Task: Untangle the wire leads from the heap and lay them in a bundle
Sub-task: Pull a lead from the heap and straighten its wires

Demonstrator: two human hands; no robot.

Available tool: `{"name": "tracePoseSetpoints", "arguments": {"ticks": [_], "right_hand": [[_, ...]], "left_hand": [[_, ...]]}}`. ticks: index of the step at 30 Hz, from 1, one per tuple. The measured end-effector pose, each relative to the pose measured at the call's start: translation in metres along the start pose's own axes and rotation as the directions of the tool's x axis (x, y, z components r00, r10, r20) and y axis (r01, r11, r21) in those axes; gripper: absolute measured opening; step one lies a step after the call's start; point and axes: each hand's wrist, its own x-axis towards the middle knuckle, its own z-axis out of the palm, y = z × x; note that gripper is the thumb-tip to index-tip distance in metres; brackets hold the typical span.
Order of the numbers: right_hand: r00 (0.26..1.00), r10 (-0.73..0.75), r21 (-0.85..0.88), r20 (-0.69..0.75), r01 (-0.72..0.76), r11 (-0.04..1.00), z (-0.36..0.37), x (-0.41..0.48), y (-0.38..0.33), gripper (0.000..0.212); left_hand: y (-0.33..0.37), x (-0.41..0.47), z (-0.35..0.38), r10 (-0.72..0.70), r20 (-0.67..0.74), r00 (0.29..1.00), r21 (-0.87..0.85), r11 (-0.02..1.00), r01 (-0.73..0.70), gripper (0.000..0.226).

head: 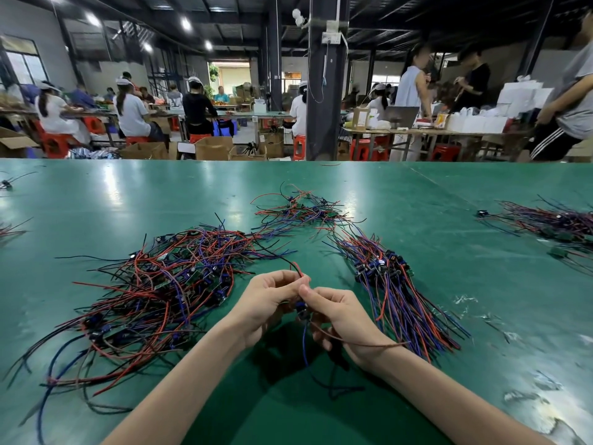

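Observation:
A big tangled heap of red, blue and black wire leads (154,290) with small green boards lies on the green table, left of my hands. To the right, a laid-out bundle (394,290) has its leads running the same way. My left hand (269,303) and my right hand (343,316) meet above the table's near middle. Both pinch one wire lead (303,311) with a small blue part; its red and black ends stick up past my left fingers, and its blue and red wires hang below my right hand.
A smaller loose tangle (301,210) lies farther back at the centre. Another pile of leads (552,223) sits at the right edge, and stray wires (9,184) at the far left. Scuffed patches (529,393) mark the table at the near right. People work at benches beyond.

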Motion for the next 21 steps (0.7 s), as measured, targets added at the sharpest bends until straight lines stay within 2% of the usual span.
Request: {"name": "tracePoseSetpoints", "arguments": {"ticks": [3,7,11,13,21], "right_hand": [[1.0,-0.012,0.02,-0.003,0.012,1.0,0.0003,0.0008,0.001,0.028],[1.0,0.021,-0.071,-0.016,-0.022,0.997,-0.0006,0.0029,0.0023,0.031],[0.999,0.025,-0.045,-0.04,-0.027,0.999,0.0028,0.0008,0.0007,0.022],[0.998,0.027,-0.048,-0.059,-0.03,0.998,0.0029,0.0001,0.0022,0.025],[0.994,-0.059,-0.243,-0.089,0.036,0.969,-0.0001,0.0036,0.0082,0.039]], "left_hand": [[-0.0002,0.0006,-0.0001,-0.022,0.017,1.0,-0.039,0.999,0.023,0.017],[-0.0004,0.0023,-0.0015,-0.047,0.001,0.999,-0.103,0.994,0.047,0.015],[-0.0036,0.0013,0.0003,-0.01,-0.019,1.0,-0.003,1.0,0.01,0.015],[-0.005,0.0002,0.0023,0.0,-0.016,1.0,0.038,0.999,0.001,0.016],[-0.0065,0.0,0.0047,0.044,-0.026,0.999,0.105,0.994,-0.041,0.019]]}}
